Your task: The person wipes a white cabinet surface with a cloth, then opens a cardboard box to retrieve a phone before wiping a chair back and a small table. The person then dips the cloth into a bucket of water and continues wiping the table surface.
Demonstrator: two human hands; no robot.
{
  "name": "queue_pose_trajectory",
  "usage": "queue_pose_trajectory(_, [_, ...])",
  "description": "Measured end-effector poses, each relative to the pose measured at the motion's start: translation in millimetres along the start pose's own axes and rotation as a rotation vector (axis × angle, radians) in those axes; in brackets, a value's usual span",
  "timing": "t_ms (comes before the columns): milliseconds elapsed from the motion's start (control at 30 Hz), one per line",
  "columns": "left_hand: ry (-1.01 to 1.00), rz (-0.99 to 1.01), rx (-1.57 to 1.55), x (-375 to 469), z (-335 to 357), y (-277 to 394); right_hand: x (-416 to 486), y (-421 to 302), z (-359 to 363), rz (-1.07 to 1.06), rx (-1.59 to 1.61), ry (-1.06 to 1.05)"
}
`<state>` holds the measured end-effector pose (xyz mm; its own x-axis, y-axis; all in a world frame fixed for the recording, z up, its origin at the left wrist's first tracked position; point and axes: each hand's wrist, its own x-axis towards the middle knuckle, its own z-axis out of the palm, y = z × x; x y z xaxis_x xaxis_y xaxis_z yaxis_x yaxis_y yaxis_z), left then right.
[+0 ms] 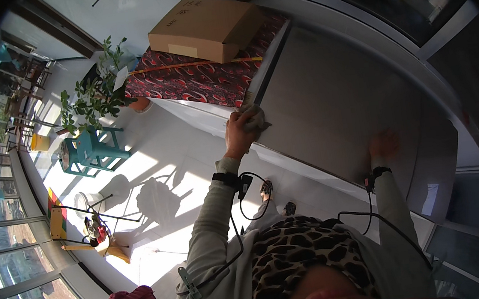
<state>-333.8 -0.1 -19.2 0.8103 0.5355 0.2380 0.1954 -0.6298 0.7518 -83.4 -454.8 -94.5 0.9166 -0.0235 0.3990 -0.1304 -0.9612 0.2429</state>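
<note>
My left hand (241,134) grips a crumpled greyish cloth (255,118) at the near left corner of a smooth grey-brown countertop (331,87). Just beyond it, a dark red patterned cloth (194,83) covers the adjoining surface, with a closed cardboard box (205,29) bearing handwriting on top. My right hand (383,145) is over the right part of the countertop, blurred; its fingers and whether it touches the surface cannot be made out. Both wrists wear black straps with cables.
A raised dark edge (274,65) divides the countertop from the patterned cloth. Teal plastic stools (96,150) and a leafy potted plant (96,98) stand on the floor at left. A window frame (358,20) borders the counter's far side. Cables hang from both my wrists.
</note>
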Motion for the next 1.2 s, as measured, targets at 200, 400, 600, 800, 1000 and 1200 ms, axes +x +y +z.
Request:
queue_pose_trajectory(200, [0.034,-0.042,0.068,-27.3,6.7,6.6,-1.0,-12.7,-15.8,0.059,0.072,0.207])
queue_pose_trajectory(400, [0.053,-0.302,-0.221,-54.3,4.6,-10.9,-5.0,-15.4,-15.3,0.065,0.092,0.120])
queue_pose_trajectory(600, [-0.013,-0.183,-0.104,-63.6,0.3,9.4,-2.2,-22.8,-21.2,0.146,0.157,0.053])
queue_pose_trajectory(800, [-0.142,-0.131,-0.061,-59.0,3.0,35.0,2.3,-22.5,-20.7,0.113,0.308,0.064])
queue_pose_trajectory(1000, [-0.316,-0.120,-0.130,-43.2,-19.8,32.0,0.6,-20.0,-12.3,0.092,0.161,-0.037])
queue_pose_trajectory(1200, [-0.115,-0.135,-0.170,15.7,-65.5,12.9,3.6,-11.6,16.8,0.080,0.104,-0.116])
